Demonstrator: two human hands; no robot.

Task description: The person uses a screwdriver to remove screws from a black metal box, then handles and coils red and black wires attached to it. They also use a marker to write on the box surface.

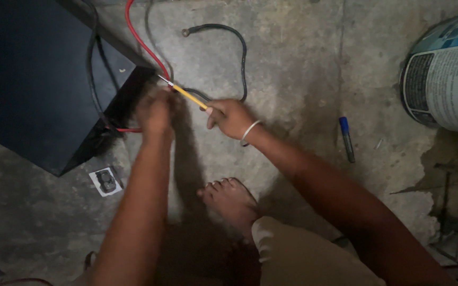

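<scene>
My right hand (231, 117) grips a yellow-handled screwdriver (185, 94) whose metal tip points up-left to where the red cable (140, 39) ends. Blurred by motion, my left hand (155, 111) is closed around that cable end, just beside the tip. A black cable (242, 55) with a bare ring terminal loops on the concrete floor behind my hands. A large black box (33, 79) lies at the left, with black wires running over it.
A blue marker pen (346, 139) lies on the floor at the right. A paint can (446, 79) stands at the right edge. A small black part on a white card (106, 181) sits by the box. My bare foot (231, 200) rests below my hands.
</scene>
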